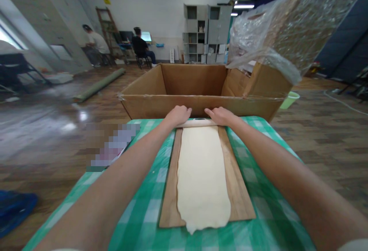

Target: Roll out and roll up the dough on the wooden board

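Note:
A long pale sheet of dough (202,178) lies flat along a wooden board (240,201), its near end hanging slightly past the board's front edge. Across the far end of the dough rests a wooden rolling pin (198,123). My left hand (179,115) is closed over the pin's left end, thumb side inward. On the right end, my right hand (220,116) grips the same pin. Both arms are stretched far forward. Parts of the pin are hidden under my fingers.
A green-and-white checked cloth (143,208) covers the table. Just beyond its far edge stands a large open cardboard box (178,105), with a plastic-wrapped piece (301,24) at its right. A blurred flat item (115,147) lies at the table's left edge. Two people sit in the background.

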Available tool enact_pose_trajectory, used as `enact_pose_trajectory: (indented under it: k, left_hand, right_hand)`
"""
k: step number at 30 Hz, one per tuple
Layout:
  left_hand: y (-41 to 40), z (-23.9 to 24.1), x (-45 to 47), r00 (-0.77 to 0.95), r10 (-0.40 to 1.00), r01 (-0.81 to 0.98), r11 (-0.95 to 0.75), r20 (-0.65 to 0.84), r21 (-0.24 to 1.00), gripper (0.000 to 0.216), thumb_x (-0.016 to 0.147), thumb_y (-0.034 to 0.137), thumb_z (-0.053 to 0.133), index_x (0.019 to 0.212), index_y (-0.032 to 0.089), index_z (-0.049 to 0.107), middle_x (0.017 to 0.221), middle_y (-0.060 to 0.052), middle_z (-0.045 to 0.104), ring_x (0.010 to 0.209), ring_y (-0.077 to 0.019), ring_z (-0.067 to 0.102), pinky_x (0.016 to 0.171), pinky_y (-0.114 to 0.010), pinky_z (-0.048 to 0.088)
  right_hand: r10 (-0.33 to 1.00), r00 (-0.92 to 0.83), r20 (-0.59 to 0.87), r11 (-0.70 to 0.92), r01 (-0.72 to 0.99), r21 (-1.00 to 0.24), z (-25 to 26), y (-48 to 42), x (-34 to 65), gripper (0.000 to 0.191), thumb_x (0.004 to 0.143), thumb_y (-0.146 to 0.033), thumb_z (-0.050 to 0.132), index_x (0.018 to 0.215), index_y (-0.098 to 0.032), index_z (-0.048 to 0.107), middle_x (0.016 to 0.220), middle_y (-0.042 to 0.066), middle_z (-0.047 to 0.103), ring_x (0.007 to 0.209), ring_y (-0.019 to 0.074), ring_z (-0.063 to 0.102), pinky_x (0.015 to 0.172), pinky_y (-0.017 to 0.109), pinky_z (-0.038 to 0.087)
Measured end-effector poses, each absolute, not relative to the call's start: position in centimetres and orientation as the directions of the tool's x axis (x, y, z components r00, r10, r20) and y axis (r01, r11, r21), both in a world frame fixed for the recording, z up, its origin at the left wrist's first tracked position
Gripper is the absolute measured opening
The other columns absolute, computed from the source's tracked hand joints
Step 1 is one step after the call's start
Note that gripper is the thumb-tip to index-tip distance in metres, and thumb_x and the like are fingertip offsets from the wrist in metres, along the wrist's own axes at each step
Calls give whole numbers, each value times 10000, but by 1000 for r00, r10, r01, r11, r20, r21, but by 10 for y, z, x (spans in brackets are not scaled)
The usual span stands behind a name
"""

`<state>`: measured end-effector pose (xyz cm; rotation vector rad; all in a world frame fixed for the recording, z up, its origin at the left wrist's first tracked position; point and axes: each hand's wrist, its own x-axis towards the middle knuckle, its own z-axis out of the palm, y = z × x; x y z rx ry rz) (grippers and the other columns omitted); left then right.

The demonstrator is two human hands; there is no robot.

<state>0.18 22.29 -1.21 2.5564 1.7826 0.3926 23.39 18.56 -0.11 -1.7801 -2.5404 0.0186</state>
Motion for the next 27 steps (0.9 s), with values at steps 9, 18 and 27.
enact_pose_trajectory:
  k: [9, 18, 27]
  left_hand:
    - [144, -20, -8, 477, 844, 857, -509, 245, 85, 368, 1035, 299, 415, 1350, 233, 594, 1399, -198, 577, 1365, -378, 475, 1126, -538, 347]
    - [43, -20, -7, 414, 831, 893, -449, 370, 8, 660, 1053, 531, 308, 1452, 33, 474, 1519, -266, 496, 1460, -349, 429, 1223, -495, 282]
    - [22, -29, -18, 468, 795, 873, -484, 386, -62, 723, 1062, 546, 270, 1518, 6, 424, 1588, -239, 431, 1519, -330, 352, 1256, -475, 254]
  right_hand:
    - [915, -382, 130, 389, 921, -28, -3, 109, 233, 668, 1102, -477, 154, 1432, -65, 564, 1477, 206, 577, 1416, 306, 484, 1161, 396, 319]
    - [843, -447, 299, 466, 885, 9, -22, 16, 243, 813, 1050, -613, 249, 1566, 7, 354, 1623, 246, 365, 1532, 342, 298, 1254, 496, 206]
    - [818, -483, 312, 513, 858, -16, -25, -8, 251, 799, 1057, -620, 213, 1587, -38, 355, 1634, 209, 359, 1537, 317, 300, 1252, 496, 254]
